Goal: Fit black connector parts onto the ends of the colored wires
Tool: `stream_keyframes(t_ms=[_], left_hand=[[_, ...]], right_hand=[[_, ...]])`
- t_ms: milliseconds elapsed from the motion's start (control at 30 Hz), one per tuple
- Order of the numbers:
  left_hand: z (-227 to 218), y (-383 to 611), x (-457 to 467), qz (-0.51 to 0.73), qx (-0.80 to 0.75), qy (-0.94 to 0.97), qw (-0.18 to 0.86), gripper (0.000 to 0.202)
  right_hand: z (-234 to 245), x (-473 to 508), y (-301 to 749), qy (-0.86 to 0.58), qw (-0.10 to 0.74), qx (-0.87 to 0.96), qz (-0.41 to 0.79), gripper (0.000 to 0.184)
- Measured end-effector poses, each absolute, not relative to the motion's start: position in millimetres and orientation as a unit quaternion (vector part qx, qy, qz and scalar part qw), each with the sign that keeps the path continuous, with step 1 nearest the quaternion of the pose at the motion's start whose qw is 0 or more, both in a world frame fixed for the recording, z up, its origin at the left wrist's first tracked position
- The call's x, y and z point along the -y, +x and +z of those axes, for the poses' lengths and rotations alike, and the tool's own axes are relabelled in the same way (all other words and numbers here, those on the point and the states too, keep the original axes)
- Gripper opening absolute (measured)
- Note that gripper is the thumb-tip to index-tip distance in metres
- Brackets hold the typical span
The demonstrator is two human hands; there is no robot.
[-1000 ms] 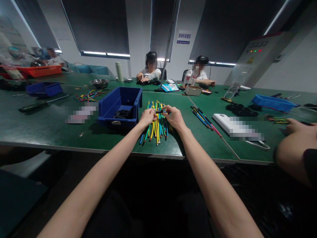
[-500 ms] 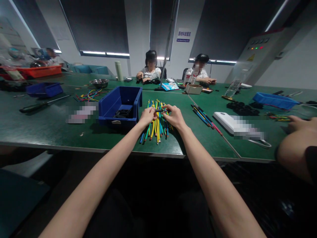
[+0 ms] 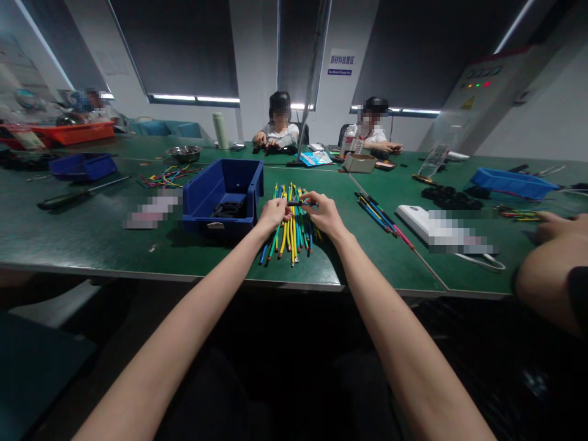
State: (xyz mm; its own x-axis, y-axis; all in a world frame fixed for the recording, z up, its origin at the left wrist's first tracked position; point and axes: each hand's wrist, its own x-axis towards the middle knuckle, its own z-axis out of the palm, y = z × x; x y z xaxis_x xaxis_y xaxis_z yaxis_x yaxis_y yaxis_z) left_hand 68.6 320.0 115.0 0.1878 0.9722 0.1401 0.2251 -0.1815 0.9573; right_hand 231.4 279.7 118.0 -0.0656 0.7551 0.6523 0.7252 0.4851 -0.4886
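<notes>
Both hands meet over a pile of short cut wires (image 3: 293, 239), yellow, green and blue with bare ends, spread on the green table (image 3: 316, 274). Between them a small, thin black piece (image 3: 294, 203) lies level, its exact kind too small to make out. My left hand (image 3: 274, 214) is closed round its left end, fingers partly hidden. At the other end, my right hand (image 3: 323, 211) pinches it between thumb and fingertips. Just left of the hands stands a blue bin (image 3: 195, 211) with black parts (image 3: 229, 210) inside.
To the right lie several sleeved wires (image 3: 379, 211) and a white power bank (image 3: 413, 222). A screwdriver (image 3: 82, 194), thin wires (image 3: 168, 176) and a metal bowl (image 3: 184, 153) are leftward. Another person's arm (image 3: 551, 269) rests at the right edge; two people sit opposite.
The right hand's fingers have shifted very slightly around the black piece. Both hands stay in the same place above the wires.
</notes>
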Motion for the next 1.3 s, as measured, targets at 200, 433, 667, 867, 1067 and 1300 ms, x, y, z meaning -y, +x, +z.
stream_keyframes(t_ms=[200, 433, 667, 867, 1067, 1300], left_hand=[[115.2, 68.9, -319.6, 0.432, -0.477, 0.629, 0.436, 0.033], [111.0, 68.7, -325.7, 0.446, -0.467, 0.624, 0.441, 0.033], [112.2, 67.9, -323.1, 0.453, -0.468, 0.618, 0.440, 0.033], [112.7, 67.1, -321.9, 0.436, -0.474, 0.639, 0.421, 0.033], [115.2, 68.5, -319.7, 0.448, -0.475, 0.609, 0.450, 0.032], [117.9, 71.4, -318.3, 0.465, -0.468, 0.573, 0.486, 0.034]], right_hand=[[115.2, -284.9, 233.3, -0.522, 0.455, 0.722, 0.003, 0.015], [114.1, -286.3, 234.2, -0.512, 0.455, 0.729, -0.004, 0.016], [118.3, -281.7, 229.7, -0.521, 0.454, 0.723, -0.023, 0.017], [119.8, -279.6, 229.8, -0.534, 0.433, 0.724, -0.050, 0.019], [120.1, -280.9, 230.4, -0.534, 0.440, 0.718, -0.066, 0.019], [122.4, -277.7, 229.0, -0.520, 0.467, 0.715, -0.017, 0.021]])
